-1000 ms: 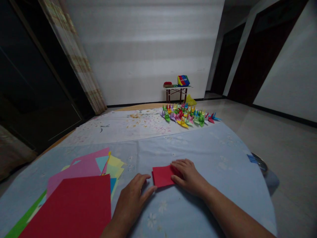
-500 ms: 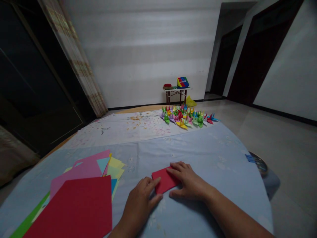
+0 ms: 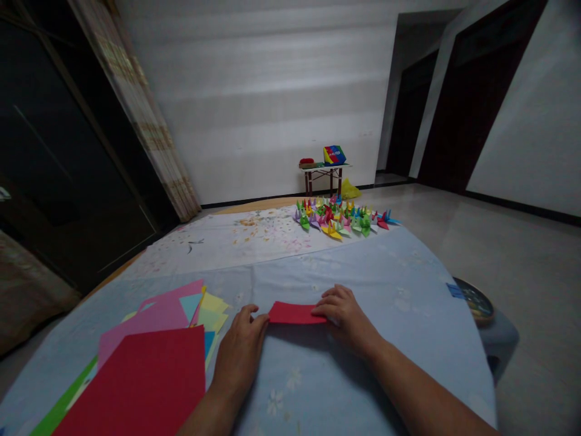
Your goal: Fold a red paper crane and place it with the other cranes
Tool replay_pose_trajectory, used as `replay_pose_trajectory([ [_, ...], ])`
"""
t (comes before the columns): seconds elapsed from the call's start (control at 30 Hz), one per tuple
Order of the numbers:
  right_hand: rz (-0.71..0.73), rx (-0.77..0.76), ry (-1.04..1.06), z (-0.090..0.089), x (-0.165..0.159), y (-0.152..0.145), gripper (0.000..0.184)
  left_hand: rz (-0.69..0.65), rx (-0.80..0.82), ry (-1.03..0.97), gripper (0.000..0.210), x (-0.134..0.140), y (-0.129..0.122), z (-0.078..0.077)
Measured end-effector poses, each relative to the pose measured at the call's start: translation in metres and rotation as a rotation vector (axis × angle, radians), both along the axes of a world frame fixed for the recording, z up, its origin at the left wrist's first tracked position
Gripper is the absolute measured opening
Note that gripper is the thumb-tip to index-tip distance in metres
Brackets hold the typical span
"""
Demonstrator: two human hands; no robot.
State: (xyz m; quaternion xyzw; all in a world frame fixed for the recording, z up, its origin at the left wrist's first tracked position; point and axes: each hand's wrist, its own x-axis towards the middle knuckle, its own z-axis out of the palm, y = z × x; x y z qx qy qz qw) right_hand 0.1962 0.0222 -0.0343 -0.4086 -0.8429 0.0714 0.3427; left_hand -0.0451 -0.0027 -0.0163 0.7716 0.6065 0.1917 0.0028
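A folded piece of red paper (image 3: 293, 312) is held between my two hands, with its near edge raised off the blue tablecloth. My left hand (image 3: 244, 342) pinches its left corner between thumb and fingers. At the other end, my right hand (image 3: 347, 318) grips the right side, fingers on top and thumb underneath. Left of my left hand lies a pile of coloured paper, with a large red sheet (image 3: 145, 375) on top and pink sheets (image 3: 140, 324) beneath it.
Many folded paper cranes (image 3: 338, 217) stand at the table's far right. The flowered tablecloth (image 3: 295, 387) covers the round table. Beyond it, a small side table (image 3: 324, 169) carries a colourful box (image 3: 334, 155). A stool with a round tin (image 3: 474, 301) is beside the right edge.
The red paper has been lifted from lying flat and turned straighter toward me. My left hand has moved left to its corner; my right hand now grips the right end.
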Motion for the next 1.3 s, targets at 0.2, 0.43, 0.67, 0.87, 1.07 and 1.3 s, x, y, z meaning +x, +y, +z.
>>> replay_pose_trajectory([
  [0.2,0.015,0.104,-0.088,0.014,-0.018,-0.017,0.016,-0.138,0.003,0.024,0.032,0.029,-0.023,0.002],
  [0.43,0.193,-0.23,-0.153,0.01,-0.011,-0.016,0.027,-0.211,-0.074,-0.008,0.023,0.023,-0.025,-0.013],
  [0.67,0.244,-0.395,-0.013,0.002,-0.006,-0.009,0.025,-0.294,-0.063,-0.132,0.026,0.014,-0.023,-0.02],
  [0.87,0.152,-0.547,0.151,0.003,-0.019,-0.004,0.013,-0.233,-0.187,-0.287,0.026,0.016,-0.024,-0.009],
  [1.07,0.111,-0.75,0.417,-0.003,-0.042,0.013,0.021,0.009,-0.297,-0.499,0.034,0.017,-0.014,-0.016],
  [1.3,-0.102,-0.621,0.283,-0.016,-0.053,0.02,0.035,0.08,-0.242,-0.438,0.056,0.015,-0.016,-0.022],
])
